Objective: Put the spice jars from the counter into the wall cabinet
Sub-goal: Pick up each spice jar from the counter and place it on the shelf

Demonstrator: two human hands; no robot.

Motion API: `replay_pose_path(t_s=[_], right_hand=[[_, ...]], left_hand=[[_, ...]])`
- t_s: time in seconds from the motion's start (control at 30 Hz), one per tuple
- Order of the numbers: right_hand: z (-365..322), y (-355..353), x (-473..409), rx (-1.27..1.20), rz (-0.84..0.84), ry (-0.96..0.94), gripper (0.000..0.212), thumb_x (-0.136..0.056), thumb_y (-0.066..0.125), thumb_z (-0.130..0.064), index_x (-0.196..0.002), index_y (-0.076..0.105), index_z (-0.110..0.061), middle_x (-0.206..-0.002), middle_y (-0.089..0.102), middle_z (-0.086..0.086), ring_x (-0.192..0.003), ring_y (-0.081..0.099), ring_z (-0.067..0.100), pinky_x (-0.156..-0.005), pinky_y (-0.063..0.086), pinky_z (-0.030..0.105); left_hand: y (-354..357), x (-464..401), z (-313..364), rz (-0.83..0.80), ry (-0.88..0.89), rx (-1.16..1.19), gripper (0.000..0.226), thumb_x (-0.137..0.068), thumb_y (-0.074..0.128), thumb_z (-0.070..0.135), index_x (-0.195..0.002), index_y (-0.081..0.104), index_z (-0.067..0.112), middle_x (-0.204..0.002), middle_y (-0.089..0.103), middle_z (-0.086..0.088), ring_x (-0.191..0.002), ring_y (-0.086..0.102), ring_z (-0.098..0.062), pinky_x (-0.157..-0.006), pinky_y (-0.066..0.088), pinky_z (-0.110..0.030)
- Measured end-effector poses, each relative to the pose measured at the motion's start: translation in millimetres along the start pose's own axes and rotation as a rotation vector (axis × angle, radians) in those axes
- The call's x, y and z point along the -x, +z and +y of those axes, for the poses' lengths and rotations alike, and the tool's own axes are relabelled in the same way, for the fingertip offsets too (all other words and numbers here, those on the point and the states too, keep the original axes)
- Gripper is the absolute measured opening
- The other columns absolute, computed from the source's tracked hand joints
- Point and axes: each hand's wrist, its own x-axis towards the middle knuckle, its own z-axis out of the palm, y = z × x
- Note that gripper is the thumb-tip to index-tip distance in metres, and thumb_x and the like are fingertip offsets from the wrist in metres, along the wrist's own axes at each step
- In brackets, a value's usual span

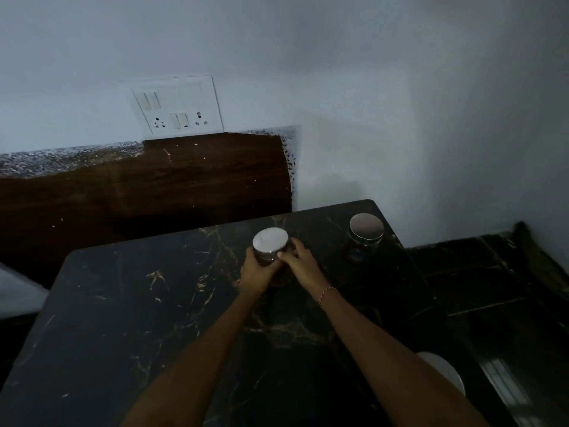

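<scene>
A glass spice jar with a shiny metal lid point(270, 241) stands near the middle back of the black marble counter point(129, 318). My left hand point(257, 269) wraps its left side and my right hand point(300, 261) grips its right side, so both hold it. A second jar with a metal lid point(366, 234) stands alone near the counter's back right corner, apart from my hands. The wall cabinet is out of view.
A white switch and socket plate point(177, 107) is on the wall behind. A dark wooden panel point(147, 186) lines the wall below it. A lower black ledge point(480, 272) lies to the right of the counter. A white round object point(443, 371) sits by the right edge.
</scene>
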Motion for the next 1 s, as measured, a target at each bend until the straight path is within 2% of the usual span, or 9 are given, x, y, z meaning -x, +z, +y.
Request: replay_pose_path(t_s=[0.1,0.17,0.27,0.4,0.6,0.73,0.87,0.93,1.0], right_hand=[[-9,-8,4,-0.011,0.046,-0.11,0.047,-0.086,0.059,-0.034,-0.128,0.043,-0.023,-0.136,0.042,0.013,-0.118,0.049,0.026,-0.098,0.045,0.042],[-18,-7,10,-0.103,0.048,-0.131,0.046,-0.08,0.068,-0.031,-0.119,0.045,-0.023,-0.127,0.049,0.008,-0.109,0.055,0.021,-0.088,0.05,0.035],[-37,-1,20,-0.116,-0.037,-0.153,0.056,-0.076,0.073,-0.028,-0.121,0.041,-0.032,-0.109,0.054,-0.013,-0.096,0.056,0.004,-0.072,0.046,0.016],[-56,9,34,-0.1,-0.08,-0.221,0.059,-0.075,0.074,-0.025,-0.123,0.041,-0.03,-0.109,0.054,-0.017,-0.099,0.055,0.001,-0.074,0.044,0.013],[-84,21,59,-0.202,-0.109,-0.249,0.058,-0.078,0.07,-0.019,-0.126,0.04,-0.026,-0.12,0.054,-0.002,-0.105,0.056,0.01,-0.076,0.05,0.023],[-95,33,74,-0.165,0.125,-0.285,0.073,-0.072,0.076,-0.022,-0.132,0.035,-0.023,-0.119,0.051,-0.003,-0.105,0.054,0.014,-0.073,0.048,0.021],[-101,40,84,-0.04,0.33,-0.365,0.086,-0.067,0.08,-0.021,-0.135,0.028,-0.021,-0.125,0.049,0.002,-0.11,0.052,0.017,-0.082,0.048,0.026],[-106,42,89,-0.018,0.32,-0.42,0.089,-0.068,0.078,-0.013,-0.139,0.025,-0.021,-0.132,0.047,0.004,-0.115,0.05,0.017,-0.083,0.05,0.028],[-110,40,94,-0.017,0.235,-0.453,0.094,-0.068,0.078,-0.011,-0.143,0.022,-0.024,-0.136,0.045,0.004,-0.12,0.048,0.019,-0.091,0.052,0.037]], left_hand=[[-17,4,21,-0.088,-0.044,0.21,0.059,-0.082,0.066,0.022,-0.134,0.039,0.011,-0.134,0.049,-0.012,-0.123,0.049,-0.031,-0.105,0.04,-0.05],[-26,9,37,-0.169,-0.079,0.366,0.043,-0.089,0.055,0.02,-0.129,0.045,0.008,-0.13,0.051,-0.017,-0.122,0.049,-0.038,-0.103,0.04,-0.052],[-37,17,56,-0.288,-0.083,0.467,0.045,-0.094,0.04,0.025,-0.134,0.044,0.005,-0.133,0.05,-0.02,-0.122,0.048,-0.037,-0.102,0.039,-0.051],[-57,28,68,-0.384,-0.011,0.559,0.046,-0.096,0.024,0.033,-0.128,0.047,0.011,-0.126,0.052,-0.017,-0.109,0.053,-0.027,-0.092,0.042,-0.044],[-85,40,76,-0.477,-0.01,0.692,0.059,-0.08,0.04,0.048,-0.129,0.046,0.016,-0.119,0.055,-0.012,-0.108,0.053,-0.027,-0.082,0.045,-0.041],[-88,54,87,-0.413,0.058,0.621,0.044,-0.094,0.03,0.039,-0.129,0.047,0.016,-0.124,0.055,-0.014,-0.109,0.056,-0.023,-0.08,0.047,-0.037],[-89,71,82,-0.368,0.121,0.527,0.033,-0.093,0.046,0.025,-0.125,0.049,0.021,-0.124,0.057,-0.009,-0.104,0.059,-0.017,-0.071,0.05,-0.026],[-88,77,82,-0.391,0.145,0.542,0.043,-0.091,0.051,0.019,-0.133,0.042,0.025,-0.126,0.055,-0.004,-0.106,0.058,-0.015,-0.066,0.053,-0.021],[-93,78,86,-0.385,0.166,0.6,0.048,-0.091,0.052,0.018,-0.137,0.039,0.026,-0.128,0.054,-0.004,-0.109,0.058,-0.017,-0.068,0.055,-0.023]])
